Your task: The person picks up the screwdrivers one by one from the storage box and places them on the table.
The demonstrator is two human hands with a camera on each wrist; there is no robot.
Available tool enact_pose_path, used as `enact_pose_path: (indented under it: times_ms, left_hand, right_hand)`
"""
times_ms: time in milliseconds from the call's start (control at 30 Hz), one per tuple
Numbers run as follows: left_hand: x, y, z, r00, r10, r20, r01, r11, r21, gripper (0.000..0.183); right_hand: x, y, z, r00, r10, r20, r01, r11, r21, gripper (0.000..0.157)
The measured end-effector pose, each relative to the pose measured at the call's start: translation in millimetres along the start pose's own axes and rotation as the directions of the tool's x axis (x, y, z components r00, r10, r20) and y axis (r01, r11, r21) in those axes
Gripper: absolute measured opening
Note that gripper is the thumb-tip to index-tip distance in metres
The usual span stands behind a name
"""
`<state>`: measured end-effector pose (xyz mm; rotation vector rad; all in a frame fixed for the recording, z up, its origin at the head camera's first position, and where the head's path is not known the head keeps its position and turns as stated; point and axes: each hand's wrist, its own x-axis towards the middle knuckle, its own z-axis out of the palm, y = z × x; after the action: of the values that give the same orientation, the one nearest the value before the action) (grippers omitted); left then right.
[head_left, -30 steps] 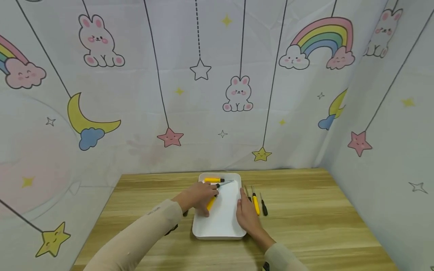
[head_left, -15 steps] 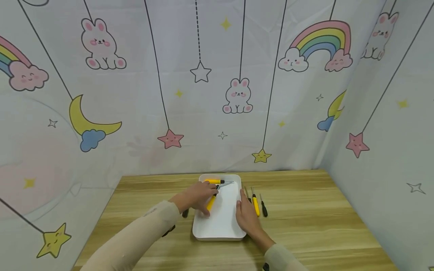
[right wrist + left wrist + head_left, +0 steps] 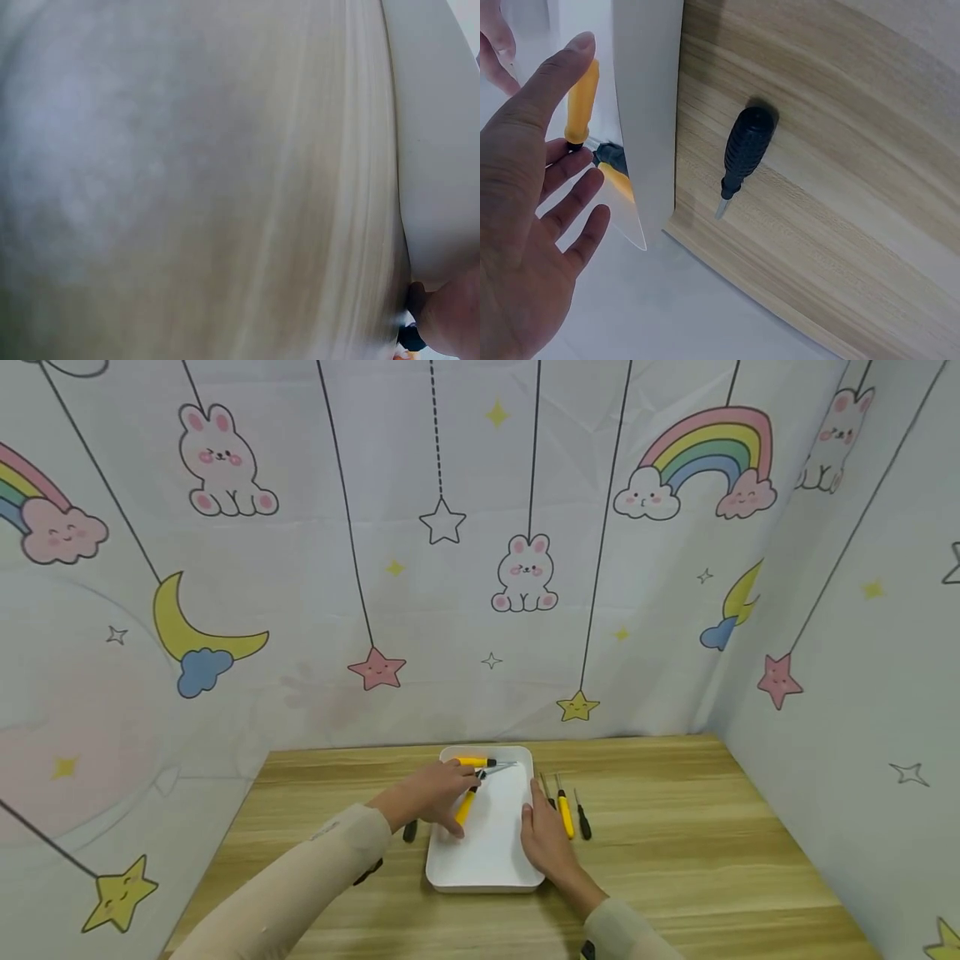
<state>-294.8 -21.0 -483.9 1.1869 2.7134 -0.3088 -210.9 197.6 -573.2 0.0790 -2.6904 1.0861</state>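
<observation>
While left hand (image 3: 429, 793) hangs spread around one yellow screwdriver (image 3: 582, 109), straight-fingered right hand (image 3: 550, 839) touches one tray (image 3: 487, 860), three screwdrivers (image 3: 566, 815) rightward

The shallow white tray (image 3: 495, 853) lies flat on the worktop (image 3: 675, 827), long sides running front to back. Inside, the near screwdriver (image 3: 466, 808), yellow-handled, slants along the left side, black collar farther away; the far screwdriver (image 3: 476, 762), also yellow-handled, lies crosswise, shaft pointing right.
</observation>
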Motion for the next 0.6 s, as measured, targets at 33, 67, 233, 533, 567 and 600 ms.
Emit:
enact_pose_path:
  times_ms: [33,67,233,533,567,600]
  left_hand:
    - [-0.2,0.1,-0.3,1.0,-0.001,0.001,0.001,1.0,0.0,0.095]
    - [-0.3,0.1,-0.5,1.0,-0.002,0.001,0.002,1.0,-0.002,0.096]
    - [1.9,-1.1,2.7,1.0,-0.002,-0.008,0.002,1.0,-0.008,0.097]
    - [-0.5,-2.0,2.5,0.999,0.008,-0.039,-0.011,0.998,-0.066,0.096]
    - [-1.1,-2.5,2.4,0.999,0.007,-0.042,-0.01,0.998,-0.065,0.096]
    - [-2.3,-2.9,2.0,0.999,0.006,-0.043,-0.009,0.998,-0.063,0.095]
  right_hand:
    - [-0.5,-0.2,-0.3,1.0,0.003,0.001,-0.003,1.0,0.003,0.053]
    - [-0.9,-0.3,-0.4,1.0,0.004,0.001,-0.004,1.0,0.006,0.053]
    - [-1.9,1.4,0.7,1.0,0.004,0.002,-0.004,1.0,0.019,0.054]
    - [-2.6,4.6,2.7,1.0,-0.004,-0.006,0.004,1.0,0.018,0.054]
    - [-2.2,4.2,3.1,1.0,-0.005,-0.006,0.006,1.0,0.016,0.055]
    - [-1.8,3.7,3.5,1.0,-0.009,-0.009,0.01,1.0,0.02,0.055]
